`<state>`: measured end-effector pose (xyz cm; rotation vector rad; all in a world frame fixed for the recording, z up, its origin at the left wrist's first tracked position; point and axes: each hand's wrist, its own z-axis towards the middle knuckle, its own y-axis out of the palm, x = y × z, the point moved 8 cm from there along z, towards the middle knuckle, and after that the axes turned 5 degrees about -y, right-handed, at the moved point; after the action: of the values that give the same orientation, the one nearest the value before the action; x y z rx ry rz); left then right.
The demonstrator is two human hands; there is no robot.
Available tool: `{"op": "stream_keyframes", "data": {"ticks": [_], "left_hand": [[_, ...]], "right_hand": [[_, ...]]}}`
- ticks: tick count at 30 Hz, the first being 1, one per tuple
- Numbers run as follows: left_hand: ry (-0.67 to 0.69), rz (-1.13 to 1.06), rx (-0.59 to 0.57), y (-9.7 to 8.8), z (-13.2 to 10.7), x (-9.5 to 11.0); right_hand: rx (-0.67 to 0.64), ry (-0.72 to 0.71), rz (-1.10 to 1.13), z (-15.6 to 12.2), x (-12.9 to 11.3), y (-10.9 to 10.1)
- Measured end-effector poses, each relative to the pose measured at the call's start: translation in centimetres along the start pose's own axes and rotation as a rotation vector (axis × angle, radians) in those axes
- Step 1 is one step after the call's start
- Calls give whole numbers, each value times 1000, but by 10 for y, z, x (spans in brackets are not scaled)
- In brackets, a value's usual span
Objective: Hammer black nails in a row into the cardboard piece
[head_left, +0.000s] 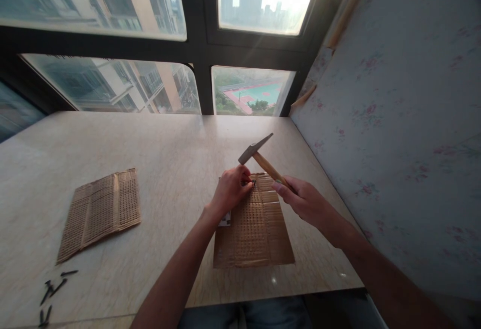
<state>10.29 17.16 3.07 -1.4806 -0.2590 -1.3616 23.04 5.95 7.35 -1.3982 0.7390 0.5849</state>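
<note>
My right hand (303, 197) is wrapped around the wooden handle of a hammer (269, 167). The grey metal head is raised a little above and beyond my left hand. With thumb and fingers pinched, my left hand (232, 187) holds a small dark screw (254, 183) at the far end of a brown cardboard piece (252, 238). Fingers hide most of that screw, so its tip cannot be seen. The cardboard lies on the stone sill under both hands, its surface dented in rows. A white printed label (225, 219) shows by my left wrist.
Another dented cardboard piece (101, 208) lies to the left on the pale stone sill (169, 168). Several loose dark screws (56, 287) are scattered near the front left. A dark-framed window (205, 43) stands behind, and a flowered wall (387, 118) rises close on the right.
</note>
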Motion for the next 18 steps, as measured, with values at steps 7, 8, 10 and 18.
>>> {"op": "stream_keyframes", "data": {"ticks": [7,8,10,18], "left_hand": [[-98,-34,2,0,-3,-4],[-99,-44,2,0,-3,-4],[-95,-48,-2,1,-4,-3],[-119,-34,-17,3,-2,-4]], "right_hand": [[-11,105,-374,-31,6,-10],[-10,109,-391,-32,7,-11],[-32,115,-416,-34,9,-9],[-75,112,-402,-37,10,-4]]}}
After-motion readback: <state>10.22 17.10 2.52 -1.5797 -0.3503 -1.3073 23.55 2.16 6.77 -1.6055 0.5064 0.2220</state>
